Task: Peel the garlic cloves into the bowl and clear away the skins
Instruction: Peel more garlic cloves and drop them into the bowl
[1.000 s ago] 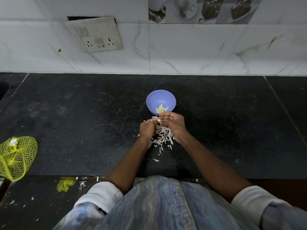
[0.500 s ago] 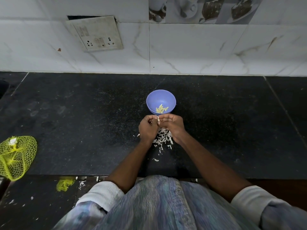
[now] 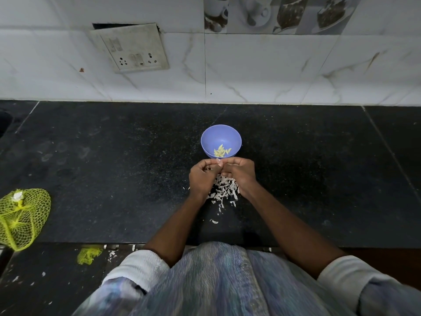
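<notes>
A small purple bowl (image 3: pixel 220 137) stands on the black counter with several peeled garlic cloves (image 3: pixel 222 152) in it. Just in front of the bowl, my left hand (image 3: pixel 201 177) and my right hand (image 3: pixel 240 173) meet with fingers curled. Together they pinch one garlic clove (image 3: pixel 218 161), which is mostly hidden by the fingertips. A heap of white garlic skins (image 3: pixel 224 190) lies on the counter under and between my wrists.
A yellow mesh bag (image 3: pixel 21 216) lies at the counter's left front edge. A yellow mesh scrap (image 3: pixel 88 255) and skin bits lie on the floor below. A tiled wall with a switchboard (image 3: pixel 131 47) runs behind the counter.
Both hands have lifted slightly toward the bowl's near rim, still working the same clove. Bowl and skin heap have not moved.
</notes>
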